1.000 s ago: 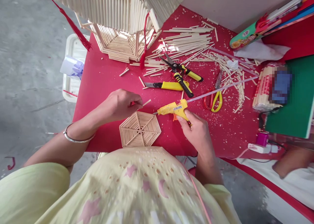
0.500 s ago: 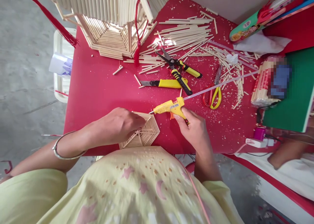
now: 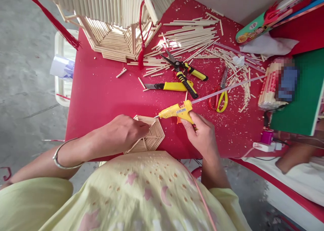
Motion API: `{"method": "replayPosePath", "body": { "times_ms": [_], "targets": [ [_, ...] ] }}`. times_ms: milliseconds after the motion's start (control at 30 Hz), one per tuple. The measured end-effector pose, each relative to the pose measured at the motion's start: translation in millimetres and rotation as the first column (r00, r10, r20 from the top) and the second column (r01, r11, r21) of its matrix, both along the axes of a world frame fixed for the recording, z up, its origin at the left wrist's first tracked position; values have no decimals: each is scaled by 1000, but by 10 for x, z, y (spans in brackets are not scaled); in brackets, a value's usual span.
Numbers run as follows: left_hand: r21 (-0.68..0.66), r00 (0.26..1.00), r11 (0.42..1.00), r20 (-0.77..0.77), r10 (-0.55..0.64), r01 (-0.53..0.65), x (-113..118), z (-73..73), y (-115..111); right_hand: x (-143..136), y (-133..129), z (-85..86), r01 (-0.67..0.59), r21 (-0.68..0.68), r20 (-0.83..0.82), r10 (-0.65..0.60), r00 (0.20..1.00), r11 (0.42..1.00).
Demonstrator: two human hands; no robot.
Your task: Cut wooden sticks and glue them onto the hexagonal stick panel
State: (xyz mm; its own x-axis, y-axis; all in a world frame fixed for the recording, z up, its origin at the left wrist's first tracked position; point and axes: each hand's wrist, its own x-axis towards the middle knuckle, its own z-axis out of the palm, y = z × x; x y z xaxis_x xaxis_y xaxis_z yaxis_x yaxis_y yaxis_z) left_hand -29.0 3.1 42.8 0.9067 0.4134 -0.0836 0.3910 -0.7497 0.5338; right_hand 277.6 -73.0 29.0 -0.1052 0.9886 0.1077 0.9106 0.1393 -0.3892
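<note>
My right hand [image 3: 202,131] is wrapped round the handle of a yellow hot glue gun [image 3: 177,111], a long clear glue stick [image 3: 227,88] trailing from its back. The nozzle points left, at the upper right edge of a web-patterned polygonal panel of thin wooden sticks [image 3: 155,134]. Over the panel's left part lies my left hand [image 3: 129,129], closed, its fingertips curled down and hidden; I cannot make out what they pinch. The panel rests flat at the near edge of the red table [image 3: 101,89].
A large stick-built lantern-like structure [image 3: 113,38] with red tassels stands at the back left. Beyond the glue gun lie pliers-like cutters [image 3: 182,70], a utility knife [image 3: 174,86], scissors [image 3: 219,101] and loose sticks [image 3: 192,38]. A power strip [image 3: 264,146] sits at right, near another person's arm [image 3: 296,153].
My left hand has shifted slightly down and left over the panel. The glue gun has moved very slightly to the right, its nozzle still at the panel's edge.
</note>
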Motion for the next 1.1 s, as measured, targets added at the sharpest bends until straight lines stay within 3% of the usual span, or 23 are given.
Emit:
{"method": "replayPosePath", "body": {
  "times_ms": [100, 267, 467, 600, 867, 1100],
  "targets": [
    [17, 996, 997, -55, -76, 77, 23, 29, -15, -21, -20, 52, -41, 27, 74, 39, 997, 999],
    [-20, 974, 994, -197, -114, 112, 65, 42, -53, -68, -76, 187, -110, 63, 184, 97, 978, 992],
    [-47, 953, 994, -281, -113, 104, 127, 123, -107, -179, -165, 201, -117, -11, 226, 116, 967, 993],
    [-56, 959, 996, -270, -82, 69, 142, 182, -144, -306, -207, 167, -180, -64, 175, 189, 966, 982],
    [-8, 946, 991, -297, -129, 132, 86, 286, -204, -543, -95, 125, -302, -180, 69, 319, 945, 936],
    [28, 960, 994, -261, -97, 108, 62, 203, -246, -578, -89, 88, -309, -157, -14, 311, 950, 938]
  ]
}}
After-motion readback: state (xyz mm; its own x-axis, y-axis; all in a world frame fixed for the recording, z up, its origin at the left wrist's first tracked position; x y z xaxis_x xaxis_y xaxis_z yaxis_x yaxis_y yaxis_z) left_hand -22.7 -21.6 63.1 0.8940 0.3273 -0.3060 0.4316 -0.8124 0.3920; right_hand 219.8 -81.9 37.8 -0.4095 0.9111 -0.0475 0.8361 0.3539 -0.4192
